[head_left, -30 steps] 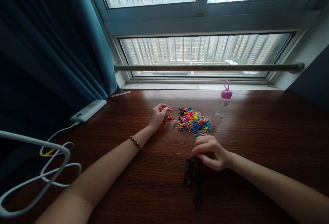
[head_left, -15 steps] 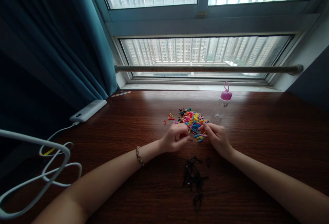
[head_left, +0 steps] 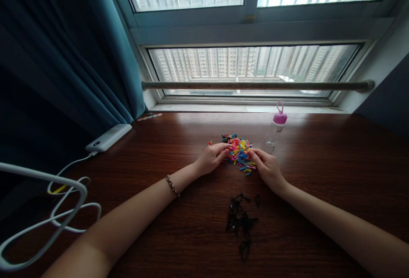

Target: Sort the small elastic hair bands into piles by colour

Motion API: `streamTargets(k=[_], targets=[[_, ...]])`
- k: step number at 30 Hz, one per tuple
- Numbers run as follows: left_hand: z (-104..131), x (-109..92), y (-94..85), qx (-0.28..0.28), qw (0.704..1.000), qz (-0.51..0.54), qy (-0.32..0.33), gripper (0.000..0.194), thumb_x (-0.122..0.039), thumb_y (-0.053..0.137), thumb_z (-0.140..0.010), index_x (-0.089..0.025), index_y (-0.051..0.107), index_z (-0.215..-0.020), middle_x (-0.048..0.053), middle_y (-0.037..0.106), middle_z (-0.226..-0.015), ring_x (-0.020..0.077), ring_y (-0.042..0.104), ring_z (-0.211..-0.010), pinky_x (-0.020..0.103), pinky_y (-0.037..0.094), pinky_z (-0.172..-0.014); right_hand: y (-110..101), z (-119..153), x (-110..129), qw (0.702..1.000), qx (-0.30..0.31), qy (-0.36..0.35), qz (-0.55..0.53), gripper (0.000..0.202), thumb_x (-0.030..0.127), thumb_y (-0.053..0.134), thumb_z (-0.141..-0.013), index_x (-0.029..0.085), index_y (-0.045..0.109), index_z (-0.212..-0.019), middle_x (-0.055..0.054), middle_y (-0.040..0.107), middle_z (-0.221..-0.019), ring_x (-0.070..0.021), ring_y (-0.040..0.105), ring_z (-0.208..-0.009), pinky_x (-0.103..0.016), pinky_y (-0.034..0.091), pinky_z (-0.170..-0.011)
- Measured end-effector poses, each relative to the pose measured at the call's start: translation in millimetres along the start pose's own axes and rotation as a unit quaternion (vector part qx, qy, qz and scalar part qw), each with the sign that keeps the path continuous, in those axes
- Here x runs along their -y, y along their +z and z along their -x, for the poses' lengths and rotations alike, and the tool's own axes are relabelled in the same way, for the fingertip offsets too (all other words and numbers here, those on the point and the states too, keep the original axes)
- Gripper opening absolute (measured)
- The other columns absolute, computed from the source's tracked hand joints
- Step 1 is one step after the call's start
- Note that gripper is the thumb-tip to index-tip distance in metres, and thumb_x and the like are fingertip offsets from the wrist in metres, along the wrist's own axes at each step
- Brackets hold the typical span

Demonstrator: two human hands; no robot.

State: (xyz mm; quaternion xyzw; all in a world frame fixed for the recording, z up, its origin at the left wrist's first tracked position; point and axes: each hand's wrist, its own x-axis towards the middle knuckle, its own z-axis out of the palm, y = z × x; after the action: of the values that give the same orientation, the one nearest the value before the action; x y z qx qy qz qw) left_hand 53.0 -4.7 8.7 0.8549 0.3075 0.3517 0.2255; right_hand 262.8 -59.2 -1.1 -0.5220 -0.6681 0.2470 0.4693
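A heap of small multicoloured elastic hair ties lies on the dark wooden table. At its left side is my left hand, palm down, with the fingers stretched over the hair ties and the thumb apart below them. My right hand is at the heap's right edge, thumb and fingertips pinched together among the bands. What sits in that pinch is too small to make out. Closer to me, between my forearms, lies a loose pile of black hair ties, with one black band set slightly apart to its right.
Behind my right hand stands a clear bottle with a pink cap and loop. A white power bank with a white cable is on the left, near the blue curtain. A metal rail crosses the window.
My left hand has moved left and away from me, from the heap's near side onto its left part, and its curled fingers have straightened. The right hand stays pinched, shifted slightly left.
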Motion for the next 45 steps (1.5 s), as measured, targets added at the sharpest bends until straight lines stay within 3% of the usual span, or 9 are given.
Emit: streamTargets(k=[6,14,19,22,28,31,36,40,45], targets=[[-3,23,-0.3,-0.095,0.989,0.004,-0.113,0.032,-0.037,0.039,-0.085,-0.019,0.065,-0.088,0.004,0.068,-0.078,0.0185,0.061,-0.071,0.025,0.044,-0.066,0,1,1,1.0,0.015,0.009,-0.007,0.03,0.038,0.042,-0.085,0.017,0.062,-0.078,-0.003,0.064,-0.073,-0.0166,0.057,-0.067,-0.024,0.042,-0.06],[-7,37,-16.9,-0.178,0.969,-0.13,-0.111,0.021,-0.032,0.049,-0.08,-0.02,0.066,-0.082,0.006,0.066,-0.081,0.0218,0.057,-0.081,0.031,0.041,-0.077,1,1,-1,1.0,0.018,0.014,-0.018,0.029,0.039,0.043,-0.084,0.018,0.062,-0.078,-0.003,0.064,-0.073,-0.0169,0.058,-0.066,-0.024,0.044,-0.058],[-7,30,-12.3,-0.104,0.992,-0.054,-0.054,0.02,-0.027,0.052,-0.077,-0.022,0.065,-0.091,0.005,0.067,-0.089,0.0204,0.058,-0.085,0.034,0.038,-0.088,1,1,1,1.0,0.019,0.016,-0.019,0.029,0.039,0.044,-0.083,0.018,0.063,-0.077,-0.003,0.064,-0.071,-0.0166,0.057,-0.065,-0.025,0.044,-0.058],[-7,35,-11.3,-0.133,0.983,-0.091,-0.086,0.018,-0.026,0.051,-0.077,-0.022,0.067,-0.085,0.003,0.068,-0.079,0.0195,0.06,-0.075,0.037,0.033,-0.093,1,0,1,0.999,0.021,0.023,-0.031,0.029,0.039,0.044,-0.083,0.018,0.063,-0.077,-0.003,0.064,-0.072,-0.0166,0.057,-0.065,-0.025,0.046,-0.059],[-5,52,-16.7,-0.211,0.958,-0.041,-0.187,0.023,-0.034,0.048,-0.078,-0.02,0.066,-0.081,0.003,0.064,-0.06,0.0184,0.057,-0.059,0.03,0.043,-0.066,1,1,1,0.999,0.025,0.027,-0.036,0.029,0.04,0.044,-0.082,0.018,0.062,-0.075,-0.004,0.064,-0.072,-0.0175,0.058,-0.068,-0.025,0.047,-0.059],[-6,48,-17.2,-0.192,0.968,-0.072,-0.147,0.019,-0.033,0.053,-0.076,-0.021,0.066,-0.082,0.004,0.066,-0.072,0.0194,0.058,-0.07,0.03,0.043,-0.07,1,1,2,0.999,0.025,0.026,-0.035,0.03,0.04,0.044,-0.082,0.018,0.062,-0.075,-0.003,0.064,-0.072,-0.0174,0.058,-0.067,-0.026,0.048,-0.059],[-9,39,-12.2,-0.066,0.992,-0.1,-0.034,0.018,-0.025,0.061,-0.07,-0.025,0.066,-0.088,0.005,0.065,-0.093,0.0226,0.053,-0.096,0.038,0.034,-0.09,2,1,2,0.999,0.024,0.02,-0.027,0.03,0.039,0.043,-0.083,0.018,0.062,-0.076,-0.003,0.064,-0.071,-0.0173,0.058,-0.066,-0.026,0.047,-0.059],[-8,41,-9.4,-0.033,0.988,-0.141,-0.042,0.013,-0.02,0.057,-0.073,-0.025,0.067,-0.08,0.004,0.065,-0.092,0.0224,0.053,-0.097,0.044,0.025,-0.095,2,2,1,0.999,0.023,0.021,-0.022,0.029,0.039,0.044,-0.083,0.018,0.063,-0.078,-0.003,0.065,-0.072,-0.0176,0.059,-0.067,-0.026,0.046,-0.059],[-8,46,-11.8,-0.056,0.985,-0.149,-0.072,0.012,-0.016,0.055,-0.072,-0.022,0.066,-0.071,0.003,0.066,-0.082,0.0208,0.057,-0.084,0.039,0.035,-0.087,1,1,2,0.999,0.023,0.017,-0.013,0.029,0.038,0.044,-0.083,0.018,0.063,-0.077,-0.003,0.065,-0.072,-0.0176,0.059,-0.068,-0.026,0.045,-0.06]])
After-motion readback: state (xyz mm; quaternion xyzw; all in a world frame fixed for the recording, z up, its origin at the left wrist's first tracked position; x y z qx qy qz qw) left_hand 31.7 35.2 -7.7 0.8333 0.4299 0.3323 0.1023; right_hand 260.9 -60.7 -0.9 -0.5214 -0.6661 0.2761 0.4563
